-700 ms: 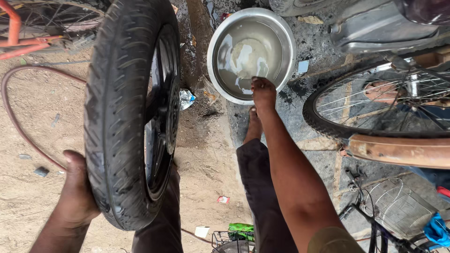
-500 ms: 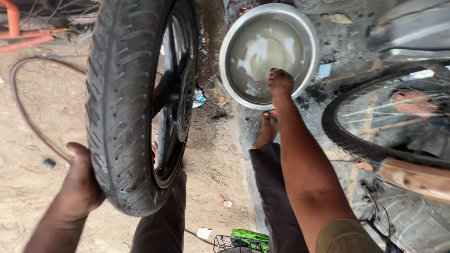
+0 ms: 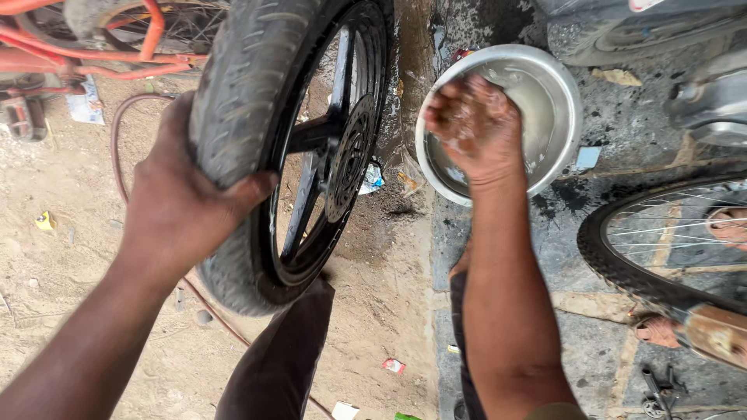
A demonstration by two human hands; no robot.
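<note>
My left hand (image 3: 183, 210) grips the tread of a black motorcycle tyre (image 3: 241, 117) mounted on a black spoked wheel (image 3: 331, 148), which stands upright between my knees. My right hand (image 3: 475, 128) is cupped and wet, raised just above a round steel basin (image 3: 564, 101) of cloudy water on the ground. Water drips from the fingers. Whether the hand carries anything but water cannot be seen.
A bicycle wheel (image 3: 646, 257) lies at the right, with another person's sandalled foot (image 3: 657, 330) beside it. A red bicycle frame (image 3: 101, 54) and a brown hose (image 3: 117, 148) lie at the upper left on sandy ground. A vehicle part (image 3: 646, 31) sits beyond the basin.
My right hand has lifted out of the basin water, cupped and dripping. My left hand has shifted higher on the tyre tread, and the view has moved closer.
</note>
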